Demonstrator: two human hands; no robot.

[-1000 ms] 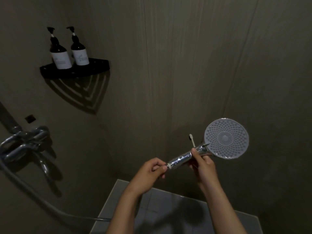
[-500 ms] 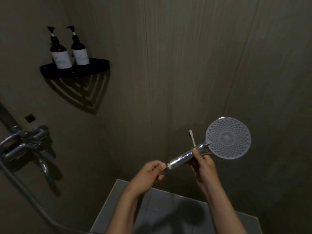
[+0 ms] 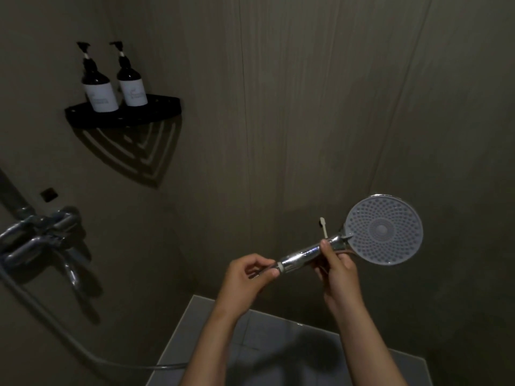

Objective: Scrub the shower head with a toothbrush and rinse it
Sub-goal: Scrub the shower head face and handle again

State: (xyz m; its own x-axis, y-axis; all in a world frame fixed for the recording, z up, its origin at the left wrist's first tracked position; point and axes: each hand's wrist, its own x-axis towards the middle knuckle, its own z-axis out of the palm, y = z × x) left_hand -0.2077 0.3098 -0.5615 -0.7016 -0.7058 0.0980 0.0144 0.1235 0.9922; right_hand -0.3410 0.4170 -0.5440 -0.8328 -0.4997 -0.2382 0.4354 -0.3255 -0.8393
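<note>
We can read nothing on the two dark pump bottles (image 3: 114, 89): each carries a white label with a faint mark too small to make out. They stand on a black corner shelf (image 3: 124, 115) high up and well off to the left of the left hand (image 3: 248, 274). That hand pinches the ribbed end of the hose (image 3: 69, 341) just below the white collar at the foot of the chrome handle (image 3: 301, 253). The right hand (image 3: 338, 270) is wrapped round the upper part of the handle, close under the neck, and holds the toothbrush (image 3: 323, 228) against it. The brush end sticks up above that hand, just beside the rim and clear of the nozzles. The shower head (image 3: 384, 229) sits up and to the right of the right hand, its round dotted face turned towards us. Against half a second ago, the left hand has risen a little and the head has drifted slightly right; the grips look the same. The wall (image 3: 306, 107) stands behind both hands, with open air above and to the right of the head. The mixer tap (image 3: 36, 238) lies far to the left of the left hand, and the hose loops from it low across the floor (image 3: 278, 352) beneath the forearms
</note>
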